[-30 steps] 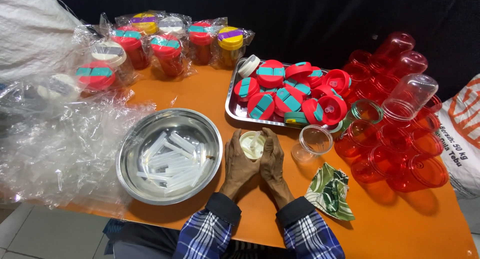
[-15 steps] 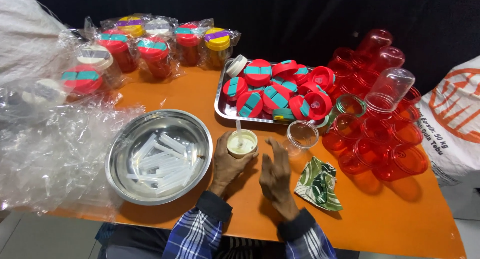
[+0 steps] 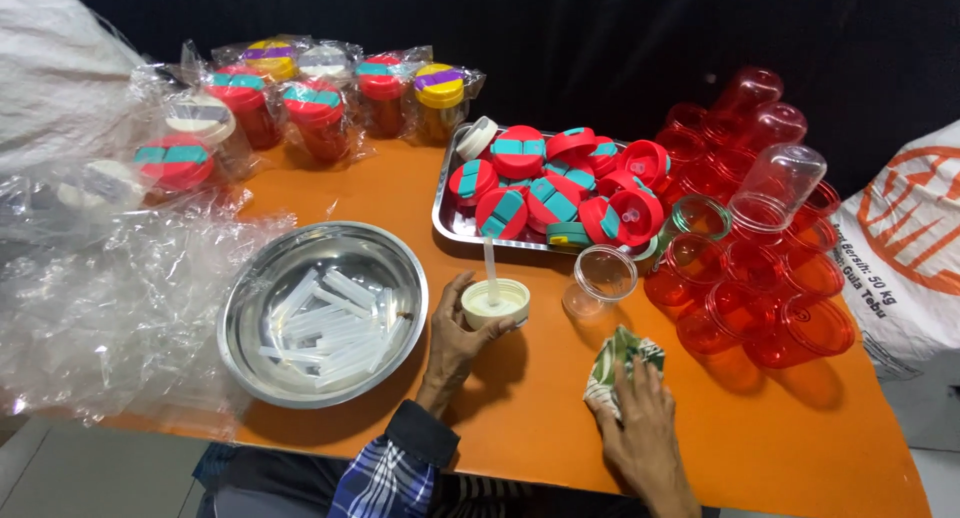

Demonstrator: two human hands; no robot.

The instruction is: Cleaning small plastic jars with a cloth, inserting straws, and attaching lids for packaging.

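Right now the left hand (image 3: 462, 340) grips a cream lid (image 3: 494, 303) with an upright straw (image 3: 490, 271), near the tabletop's (image 3: 540, 398) front edge, beside the steel bowl (image 3: 322, 314) of straws. The right hand (image 3: 645, 428) presses flat, fingers spread, on a folded green cloth (image 3: 622, 362) beside the red cups (image 3: 760, 288).

one steel bowl (image 3: 300, 268), one tray (image 3: 445, 223), two hands
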